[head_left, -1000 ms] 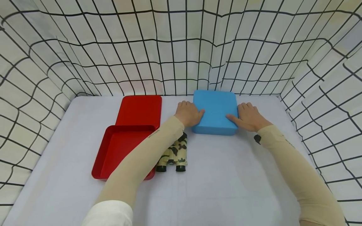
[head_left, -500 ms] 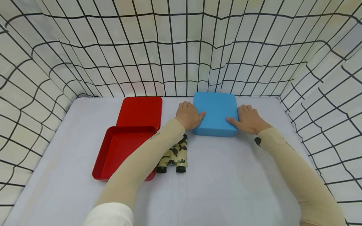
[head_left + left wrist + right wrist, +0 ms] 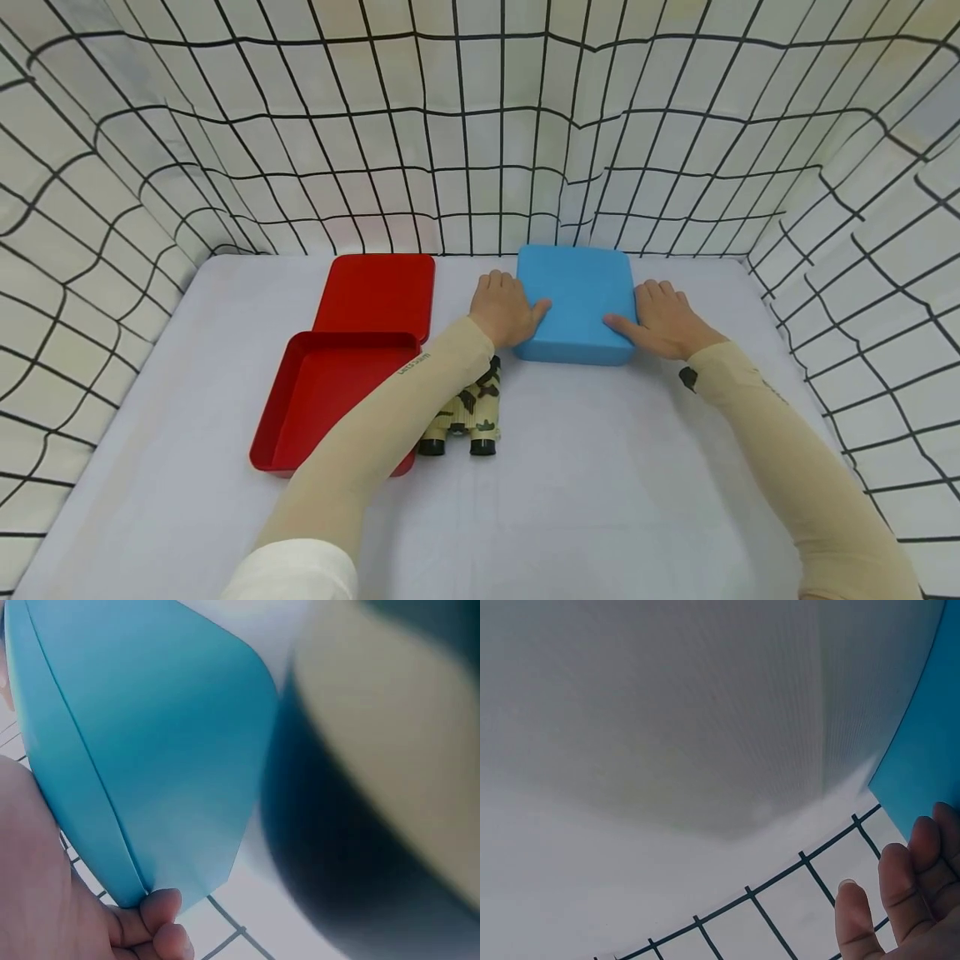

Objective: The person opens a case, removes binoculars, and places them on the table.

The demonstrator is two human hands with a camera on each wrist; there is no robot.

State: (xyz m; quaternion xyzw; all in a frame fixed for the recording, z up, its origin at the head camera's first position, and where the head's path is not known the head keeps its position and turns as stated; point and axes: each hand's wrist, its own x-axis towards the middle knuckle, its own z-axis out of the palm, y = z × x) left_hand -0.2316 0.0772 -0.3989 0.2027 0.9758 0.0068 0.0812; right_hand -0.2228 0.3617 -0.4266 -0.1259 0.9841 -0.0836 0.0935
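A closed blue plastic box [image 3: 576, 300] sits near the back of the table; a thin seam between lid and body shows in the left wrist view. My left hand [image 3: 502, 308] grips its left side, thumb on top and fingertips [image 3: 161, 909] curled at a far corner. My right hand [image 3: 663, 321] holds the right side, thumb on top, fingers [image 3: 900, 889] along the wall. Below my left wrist lie camouflage binoculars [image 3: 483, 408], partly hidden by the forearm; a blurred piece of them fills the right of the left wrist view.
An open red box [image 3: 300, 400] stands to the left, partly under my left forearm, its red lid [image 3: 378, 292] flat behind it. Black wire grid walls [image 3: 472, 171] backed with white enclose the back and sides of the white-covered table [image 3: 600, 500].
The head view has shifted slightly. Both hands stay on the blue box, and the box, binoculars and red box have not visibly moved.
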